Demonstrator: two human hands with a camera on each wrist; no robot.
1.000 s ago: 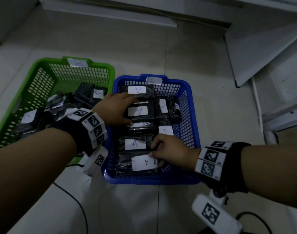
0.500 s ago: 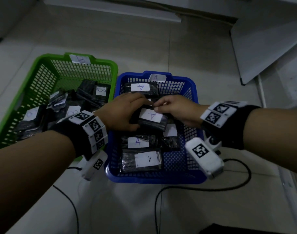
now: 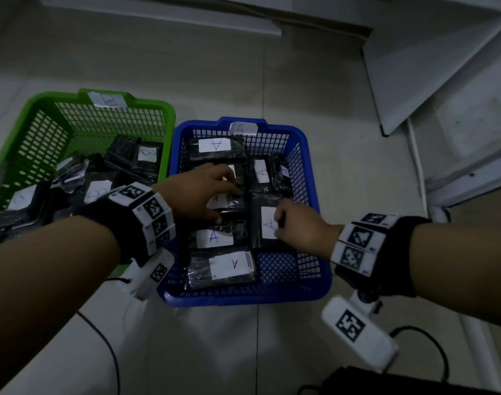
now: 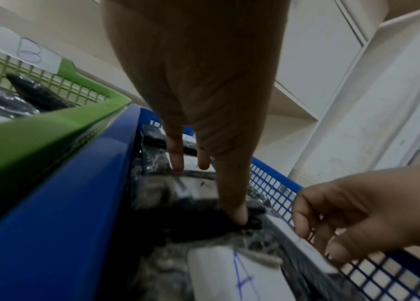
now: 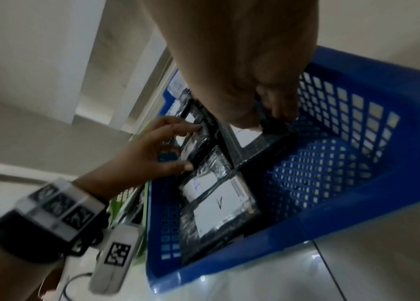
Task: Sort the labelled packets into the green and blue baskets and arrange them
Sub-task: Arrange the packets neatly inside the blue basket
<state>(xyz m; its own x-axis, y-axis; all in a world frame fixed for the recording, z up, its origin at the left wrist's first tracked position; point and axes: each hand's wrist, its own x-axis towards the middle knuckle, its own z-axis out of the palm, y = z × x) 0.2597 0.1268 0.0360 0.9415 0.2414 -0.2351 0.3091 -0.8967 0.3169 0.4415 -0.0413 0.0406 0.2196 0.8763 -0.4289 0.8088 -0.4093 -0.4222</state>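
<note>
The blue basket [image 3: 243, 297], tagged A, holds several black packets with white A labels. The green basket [image 3: 149, 99] to its left, tagged B, holds a loose heap of B packets [image 3: 146, 153]. My left hand [image 3: 226, 201] spans a packet [image 3: 233, 206] in the blue basket's left column, fingers on its far edge and thumb on its near edge [image 4: 237, 218]. My right hand [image 3: 277, 223] pinches the right edge of an A packet [image 3: 265, 226] lying in the right column. The right wrist view shows those fingers [image 5: 278, 114] curled over that edge.
Both baskets stand side by side on a pale tiled floor. White panels and a cabinet [image 3: 443, 81] stand at the right. Black cables [image 3: 107, 346] run on the floor near me, and a dark object [image 3: 386, 383] lies at the bottom right.
Half a second ago both hands held one A packet raised mid-basket. It now lies in the left column under my left hand; my right hand has moved nearer me onto a right-column packet.
</note>
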